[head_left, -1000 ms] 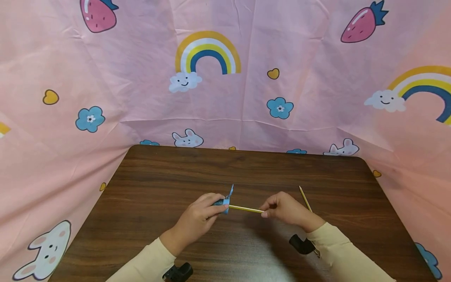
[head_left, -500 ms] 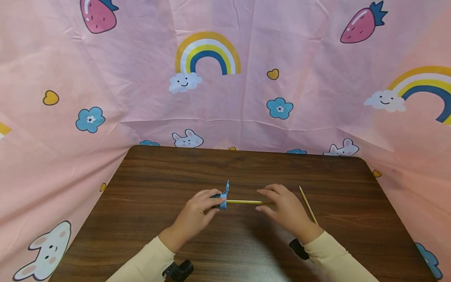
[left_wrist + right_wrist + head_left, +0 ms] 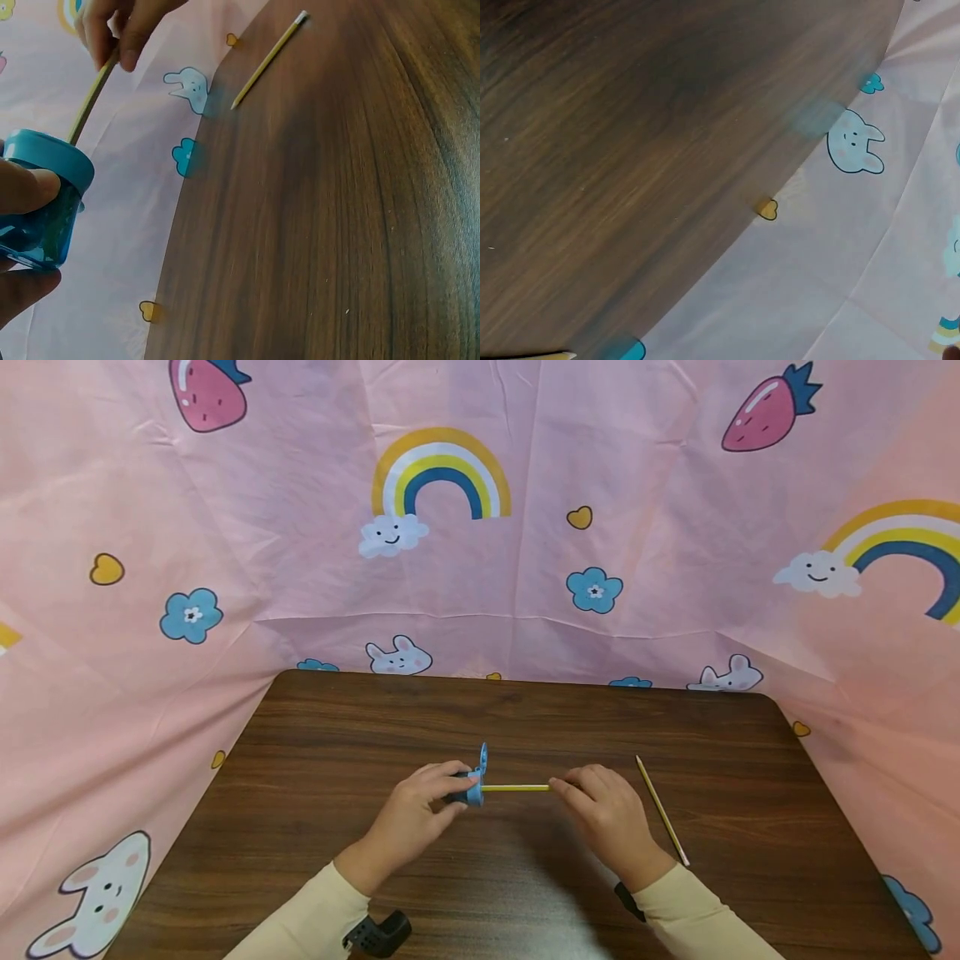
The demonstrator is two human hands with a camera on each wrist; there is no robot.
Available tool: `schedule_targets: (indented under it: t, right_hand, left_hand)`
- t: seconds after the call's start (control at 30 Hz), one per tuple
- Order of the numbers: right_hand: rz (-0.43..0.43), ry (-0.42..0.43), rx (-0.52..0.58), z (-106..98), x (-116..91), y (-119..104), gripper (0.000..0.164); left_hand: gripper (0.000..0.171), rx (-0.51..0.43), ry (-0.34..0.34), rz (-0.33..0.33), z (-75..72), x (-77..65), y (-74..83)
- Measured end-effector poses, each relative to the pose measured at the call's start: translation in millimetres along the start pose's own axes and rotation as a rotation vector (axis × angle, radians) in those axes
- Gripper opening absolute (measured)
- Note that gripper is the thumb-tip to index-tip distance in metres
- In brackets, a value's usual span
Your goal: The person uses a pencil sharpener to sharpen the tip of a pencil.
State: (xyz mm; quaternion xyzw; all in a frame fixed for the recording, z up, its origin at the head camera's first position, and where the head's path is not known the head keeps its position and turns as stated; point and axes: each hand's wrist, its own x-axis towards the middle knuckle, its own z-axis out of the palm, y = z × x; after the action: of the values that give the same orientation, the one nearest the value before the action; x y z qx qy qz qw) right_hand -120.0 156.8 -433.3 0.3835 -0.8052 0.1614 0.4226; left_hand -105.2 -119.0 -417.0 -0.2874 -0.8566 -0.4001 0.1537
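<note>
- Basically, nearest: L grip (image 3: 408, 822) has fingers + thumb wrapped round the blue container (image 3: 475, 789), approx. mid-counter (image 3: 480, 877), mouth facing R.
- Container's see-thru walls look like hard plastic: prob. light, stiff, a bit slippery. Best hold = round the body, w/ fingers off the mouth. Dark contents, can't tell what.
- Flip lid (image 3: 483, 758) stands up from the rim; thin, hinge prob. the weak pt, so don't lift by it.
- Yellow pencil (image 3: 516, 788) runs lvl from the mouth to the R grip (image 3: 609, 817), which pinches its outer end. Should be light + rigid, but the hidden tip cd snap if bent; keep hold in line w/ the shaft.
- Spare pencil (image 3: 663, 812) lies just R of R grip, untouched; pick up mid-shaft, may roll.
- Far back: patterned cloth (image 3: 525, 568), soft, n/a for gripping.
</note>
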Motion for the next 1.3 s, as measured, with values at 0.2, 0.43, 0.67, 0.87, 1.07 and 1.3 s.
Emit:
schedule_targets:
  t: [0.2,0.43,0.67,0.87,1.07,1.3]
  right_hand:
    - [0.060,-0.066,0.018,-5,3,-3,0.015]
    - [0.512,-0.601,0.514,-19,19,6,0.008]
    - [0.870,-0.886,0.803,-23,30,22,0.012]
    - [0.722,-0.749,0.424,-19,29,9,0.028]
    - [0.432,-0.443,0.141,-14,18,0,0.053]
    - [0.092,-0.128,0.013,-3,4,3,0.022]
  left_hand:
    - [0.044,0.029,-0.007,0.024,1.3,-0.6,0.4]
    - [0.037,0.140,0.021,0.244,5.1,-0.2,-4.6]
    - [0.036,0.135,0.051,0.332,8.8,-0.4,-5.8]
    - [0.039,0.114,0.020,0.164,9.6,-0.4,-2.6]
    - [0.042,0.066,0.018,0.079,7.3,-0.4,-2.0]
    - [0.042,0.063,0.023,0.044,2.8,1.7,-1.3]
